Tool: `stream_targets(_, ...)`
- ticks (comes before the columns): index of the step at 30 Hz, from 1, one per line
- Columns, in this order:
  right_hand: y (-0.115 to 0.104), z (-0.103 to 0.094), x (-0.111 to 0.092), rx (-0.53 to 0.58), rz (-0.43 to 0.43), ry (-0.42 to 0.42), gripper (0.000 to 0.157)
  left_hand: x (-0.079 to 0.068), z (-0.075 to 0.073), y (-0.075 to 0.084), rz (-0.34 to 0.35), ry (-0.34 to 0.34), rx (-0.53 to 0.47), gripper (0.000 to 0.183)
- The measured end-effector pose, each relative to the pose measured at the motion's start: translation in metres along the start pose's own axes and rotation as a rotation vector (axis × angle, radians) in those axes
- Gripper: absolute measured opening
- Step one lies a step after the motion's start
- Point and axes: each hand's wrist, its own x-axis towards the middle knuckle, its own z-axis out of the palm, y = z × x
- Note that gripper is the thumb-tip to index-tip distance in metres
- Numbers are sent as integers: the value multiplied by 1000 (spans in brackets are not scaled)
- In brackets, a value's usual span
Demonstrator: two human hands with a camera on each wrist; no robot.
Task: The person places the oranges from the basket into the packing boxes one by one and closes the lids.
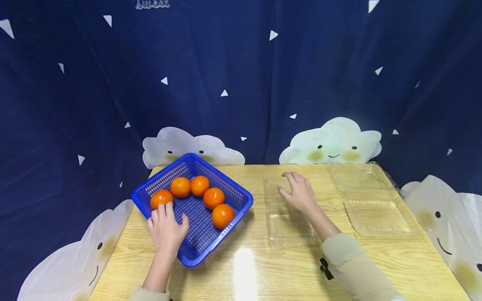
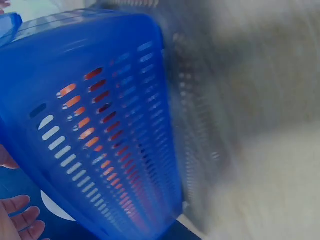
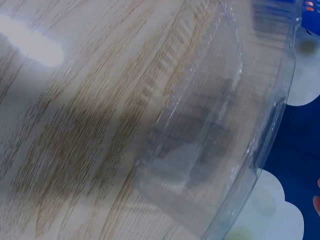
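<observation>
Inside a blue plastic basket (image 1: 246, 203), several oranges (image 1: 223, 216) lie along the sides. My left hand (image 1: 165, 228) reaches over the basket's near left side, its fingertips right at the leftmost orange (image 1: 161, 197). In the left wrist view, the basket's slotted wall (image 2: 105, 125) fills much of the picture, with some fingers (image 2: 20, 218) at the left edge. Over a clear plastic clamshell box (image 1: 288, 234) my right hand (image 1: 299, 193) hovers with fingers spread and holds nothing. The right wrist view shows that clear box (image 3: 195, 140) close up.
Another clear plastic clamshell box (image 1: 378, 215) lies opened flat at the table's right side. The wooden table (image 1: 211, 284) runs back to a dark blue curtain (image 1: 241, 50) with white triangles and clouds.
</observation>
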Motion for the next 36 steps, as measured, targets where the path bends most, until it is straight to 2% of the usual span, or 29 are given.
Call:
stream_targets(8, -17, 12, 10, -37, -68, -65, 43, -19, -9, -12, -123, -45, 17, 44)
stream_targets(18, -39, 29, 23, -27, -111, -84, 42, -33, -10, -17, -171, -3, 12, 41)
stream_targets(26, -55, 41, 33, -3, -116, -101, 38, -42, -9, -15, -215, 17, -4, 41)
stream_targets(36, -69, 50, 44, -14, -83, -169, 34, -51, -7, -13, -279, -24, -7, 40)
